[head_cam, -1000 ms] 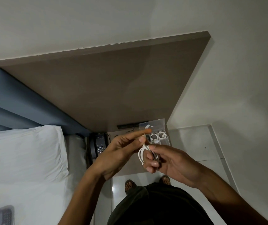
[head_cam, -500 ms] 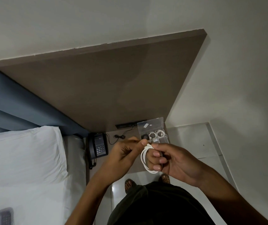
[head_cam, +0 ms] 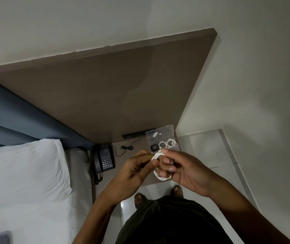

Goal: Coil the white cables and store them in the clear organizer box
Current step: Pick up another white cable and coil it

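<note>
Both hands hold a white cable [head_cam: 158, 175] wound into a small coil above the bedside table. My right hand [head_cam: 184, 171] has the loops wrapped around its fingers and grips them. My left hand [head_cam: 137, 167] pinches the coil's upper left side with thumb and fingers. Just beyond the hands sits the clear organizer box [head_cam: 173, 146], its lid [head_cam: 160, 132] standing open against the wall panel. Two coiled white cables [head_cam: 170, 142] lie in its far compartments, and a dark coiled item [head_cam: 154, 147] fills the left one.
A dark desk phone [head_cam: 105, 158] stands at the left of the brown bedside table [head_cam: 123, 157], with a thin black cord [head_cam: 126, 147] behind it. A bed with a white pillow [head_cam: 22, 171] lies to the left. My sandalled feet [head_cam: 140, 199] are on the pale tiled floor.
My left hand has closed from pointing fingers into a pinch on the coil. The loops have grown and hang lower around my right fingers. The view shifted slightly.
</note>
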`<state>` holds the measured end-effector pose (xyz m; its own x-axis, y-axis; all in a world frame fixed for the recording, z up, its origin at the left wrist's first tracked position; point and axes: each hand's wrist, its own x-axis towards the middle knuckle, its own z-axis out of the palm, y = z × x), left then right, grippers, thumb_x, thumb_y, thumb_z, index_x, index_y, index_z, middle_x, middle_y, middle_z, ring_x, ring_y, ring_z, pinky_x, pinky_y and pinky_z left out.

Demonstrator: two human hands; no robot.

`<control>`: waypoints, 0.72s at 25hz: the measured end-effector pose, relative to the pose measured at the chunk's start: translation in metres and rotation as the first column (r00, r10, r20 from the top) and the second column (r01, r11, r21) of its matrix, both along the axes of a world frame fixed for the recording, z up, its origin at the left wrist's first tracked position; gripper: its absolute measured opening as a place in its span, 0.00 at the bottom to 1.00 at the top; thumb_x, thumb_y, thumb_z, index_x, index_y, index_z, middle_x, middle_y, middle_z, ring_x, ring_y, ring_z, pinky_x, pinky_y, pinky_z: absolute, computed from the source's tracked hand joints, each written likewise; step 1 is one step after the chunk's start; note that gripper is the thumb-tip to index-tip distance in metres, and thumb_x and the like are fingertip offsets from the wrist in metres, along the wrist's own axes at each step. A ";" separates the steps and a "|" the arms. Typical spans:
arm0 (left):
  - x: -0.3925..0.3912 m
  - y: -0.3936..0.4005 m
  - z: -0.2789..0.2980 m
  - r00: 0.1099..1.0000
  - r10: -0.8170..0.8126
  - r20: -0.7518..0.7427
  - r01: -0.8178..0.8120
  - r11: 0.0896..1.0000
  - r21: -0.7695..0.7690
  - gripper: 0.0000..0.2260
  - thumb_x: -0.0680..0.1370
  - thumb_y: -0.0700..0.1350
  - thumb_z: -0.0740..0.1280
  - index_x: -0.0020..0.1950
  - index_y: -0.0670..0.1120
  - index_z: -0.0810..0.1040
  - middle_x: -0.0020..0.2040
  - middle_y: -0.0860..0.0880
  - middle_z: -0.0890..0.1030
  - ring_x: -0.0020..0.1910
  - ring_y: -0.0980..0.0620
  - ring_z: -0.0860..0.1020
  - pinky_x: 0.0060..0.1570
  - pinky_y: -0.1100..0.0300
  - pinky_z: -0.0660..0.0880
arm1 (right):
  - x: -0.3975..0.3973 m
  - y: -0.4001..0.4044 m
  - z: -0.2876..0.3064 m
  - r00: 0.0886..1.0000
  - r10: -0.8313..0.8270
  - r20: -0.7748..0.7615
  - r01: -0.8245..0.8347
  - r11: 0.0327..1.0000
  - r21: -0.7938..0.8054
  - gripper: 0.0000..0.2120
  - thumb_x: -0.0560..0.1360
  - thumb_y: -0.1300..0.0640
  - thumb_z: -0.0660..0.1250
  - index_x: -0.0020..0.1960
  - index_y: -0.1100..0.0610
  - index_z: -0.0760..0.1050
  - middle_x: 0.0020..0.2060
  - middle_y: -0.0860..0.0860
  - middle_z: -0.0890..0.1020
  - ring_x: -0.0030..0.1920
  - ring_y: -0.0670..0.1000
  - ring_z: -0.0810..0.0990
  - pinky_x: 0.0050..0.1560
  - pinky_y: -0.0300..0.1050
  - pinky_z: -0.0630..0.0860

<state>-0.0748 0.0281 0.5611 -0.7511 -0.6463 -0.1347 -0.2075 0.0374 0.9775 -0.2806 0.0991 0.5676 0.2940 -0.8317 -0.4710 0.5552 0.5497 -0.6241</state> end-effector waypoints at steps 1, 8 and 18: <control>0.002 0.000 -0.002 1.000 0.021 -0.014 -0.021 1.000 0.017 0.12 0.87 0.41 0.65 0.63 0.44 0.87 0.51 0.44 0.84 0.55 0.42 0.82 0.60 0.48 0.80 | 0.003 0.000 -0.001 0.999 -0.018 -0.038 0.018 1.000 -0.014 0.21 0.85 0.46 0.64 0.38 0.56 0.74 0.30 0.49 0.72 0.37 0.49 0.80 0.52 0.42 0.82; 0.019 -0.003 -0.017 0.985 0.149 -0.089 -0.136 0.981 0.139 0.08 0.82 0.34 0.72 0.59 0.34 0.87 0.55 0.39 0.91 0.56 0.40 0.89 0.62 0.50 0.85 | 0.028 0.003 -0.013 0.978 -0.146 -0.150 0.139 0.989 -0.058 0.24 0.85 0.43 0.64 0.35 0.54 0.70 0.28 0.47 0.69 0.35 0.48 0.78 0.48 0.40 0.80; 0.032 0.008 -0.051 0.962 0.263 -0.073 -0.091 0.563 0.822 0.19 0.82 0.52 0.74 0.65 0.39 0.84 0.57 0.43 0.86 0.57 0.48 0.83 0.63 0.52 0.75 | 0.066 0.007 -0.048 0.768 -0.151 -0.622 0.090 0.988 -0.129 0.24 0.88 0.41 0.58 0.38 0.53 0.74 0.32 0.48 0.77 0.38 0.43 0.80 0.48 0.36 0.79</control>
<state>-0.0431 0.0359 0.5100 -0.6981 -0.4554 -0.5525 0.0481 -0.7998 0.5984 -0.2142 0.1063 0.5199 -0.1473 -0.8863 -0.4391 0.0805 0.4317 -0.8984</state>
